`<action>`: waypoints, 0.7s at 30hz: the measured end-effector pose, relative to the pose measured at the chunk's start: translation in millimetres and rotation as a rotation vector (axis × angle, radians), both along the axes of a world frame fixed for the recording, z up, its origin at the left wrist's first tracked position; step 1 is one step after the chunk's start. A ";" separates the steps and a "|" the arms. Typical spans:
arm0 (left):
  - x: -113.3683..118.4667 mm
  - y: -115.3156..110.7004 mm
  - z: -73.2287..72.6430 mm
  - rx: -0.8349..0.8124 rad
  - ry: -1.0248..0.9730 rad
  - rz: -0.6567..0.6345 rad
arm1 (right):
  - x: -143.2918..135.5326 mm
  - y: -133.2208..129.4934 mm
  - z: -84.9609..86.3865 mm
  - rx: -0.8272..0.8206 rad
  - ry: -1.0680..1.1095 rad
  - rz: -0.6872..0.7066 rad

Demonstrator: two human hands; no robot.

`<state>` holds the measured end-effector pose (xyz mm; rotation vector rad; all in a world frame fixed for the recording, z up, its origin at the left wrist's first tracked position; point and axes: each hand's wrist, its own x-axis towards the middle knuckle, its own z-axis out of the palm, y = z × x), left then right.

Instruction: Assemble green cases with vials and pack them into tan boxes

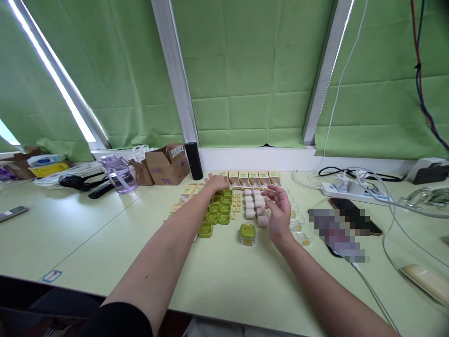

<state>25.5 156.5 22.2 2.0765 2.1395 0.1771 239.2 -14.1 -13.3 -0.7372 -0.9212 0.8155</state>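
My left hand (216, 182) reaches across to the far end of the green containers, beside a row of small upright cream boxes (254, 179); its fingers look apart, though their tips are small and partly hidden. Square green containers (212, 217) stand in columns below it. My right hand (278, 211) hovers over the right side of the white rounded blocks (249, 205), fingers curved and apart, nothing seen in them. A clear box with a green lid (248, 234) stands alone nearer me. Small yellow pieces (236, 203) lie between the green containers and the white blocks.
Clear cups (304, 235) line the right side of my right hand. Farther right are phones (354, 216), a power strip (358, 193), loose cables and a mouse (426, 282). Back left hold a cardboard box (167, 164), a black cylinder (194, 160) and a purple bottle (119, 173).
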 end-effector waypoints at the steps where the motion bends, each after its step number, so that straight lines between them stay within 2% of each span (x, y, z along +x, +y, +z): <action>1: -2.0 -1.7 2.8 0.018 0.001 0.021 | 0.2 0.1 0.0 0.002 -0.002 -0.001; 7: -17.0 -27.1 23.5 0.161 0.024 0.083 | 0.5 -0.5 0.5 0.008 -0.026 -0.008; 10: -19.9 -49.3 26.4 0.267 0.040 0.063 | -0.6 -2.3 2.2 0.006 -0.054 -0.012; 13: -16.1 -76.0 19.8 0.369 0.053 -0.005 | -3.0 -3.5 2.7 -0.017 -0.117 -0.021; 16: -6.0 -107.1 8.8 0.558 0.039 -0.133 | -5.9 -3.2 1.5 -0.069 -0.208 -0.026; 21: 19.6 -167.2 -2.6 0.686 -0.037 -0.236 | -7.9 -3.6 2.8 -0.121 -0.343 -0.083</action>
